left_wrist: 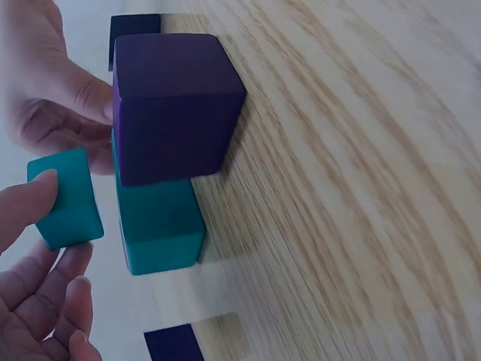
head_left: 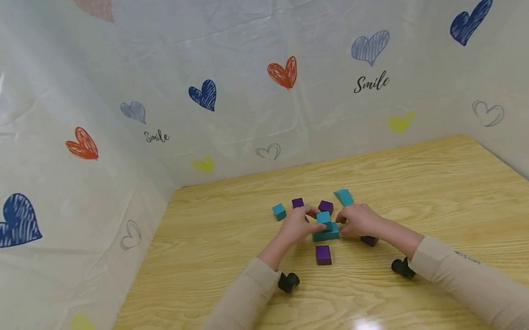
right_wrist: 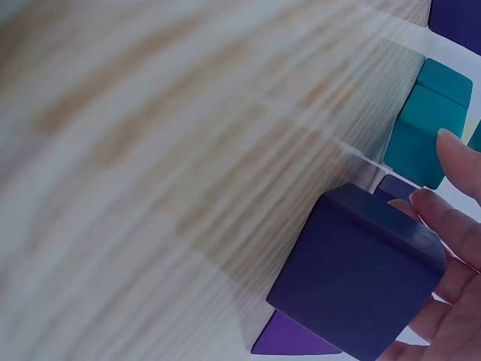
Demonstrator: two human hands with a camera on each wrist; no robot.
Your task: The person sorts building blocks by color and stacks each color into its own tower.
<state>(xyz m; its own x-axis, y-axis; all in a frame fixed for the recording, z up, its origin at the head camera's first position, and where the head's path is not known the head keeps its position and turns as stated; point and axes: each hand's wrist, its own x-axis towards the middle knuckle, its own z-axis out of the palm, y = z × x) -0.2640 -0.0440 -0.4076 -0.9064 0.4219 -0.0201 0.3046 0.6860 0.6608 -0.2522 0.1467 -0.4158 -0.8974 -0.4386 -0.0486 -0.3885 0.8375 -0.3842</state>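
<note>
Nearest to me on the table (head_left: 175, 285) is one purple cube (head_left: 323, 255). Behind it lies the long teal block (head_left: 319, 237). With my left hand (head_left: 297, 224) I pinch a small teal block (head_left: 324, 217) just above it; a gap shows between them. My right hand (head_left: 362, 220) is half open, holds nothing, and its thumb seems to touch the long block's end. Farther, a teal cube (head_left: 279, 212) and a teal wedge (head_left: 344, 197) lie loose. I judge the work is early: nothing rests stacked yet.
</note>
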